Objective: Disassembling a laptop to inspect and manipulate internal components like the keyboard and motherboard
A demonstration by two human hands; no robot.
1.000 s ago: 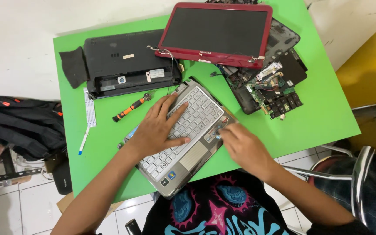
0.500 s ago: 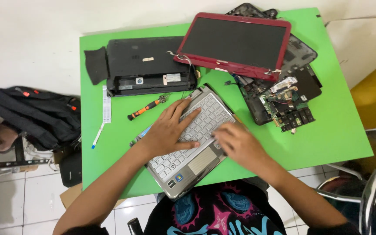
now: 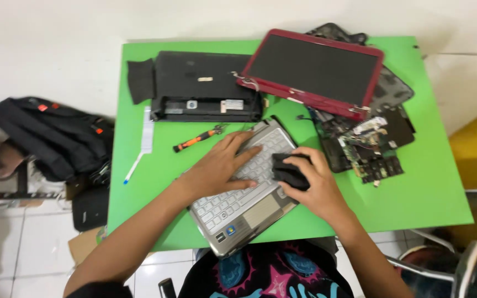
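A silver laptop keyboard deck (image 3: 233, 212) lies tilted on the green table (image 3: 415, 187), near its front edge. My left hand (image 3: 219, 165) rests flat on the keys, fingers spread and pointing right. My right hand (image 3: 310, 185) presses a dark cloth-like wad (image 3: 289, 171) against the right side of the keyboard. An orange-handled screwdriver (image 3: 197, 139) lies just beyond my left hand.
A black laptop base (image 3: 205, 88) and a dark pad (image 3: 140, 81) lie at the back left. A red-framed screen lid (image 3: 311, 72) leans over circuit boards (image 3: 368, 152) at the back right. A white ribbon cable (image 3: 142, 143) lies left. A black backpack (image 3: 51, 138) sits on the floor.
The camera view has shifted left, so the table sits further right in frame. My right hand now holds a dark wad on the keyboard; earlier it lay bare there.
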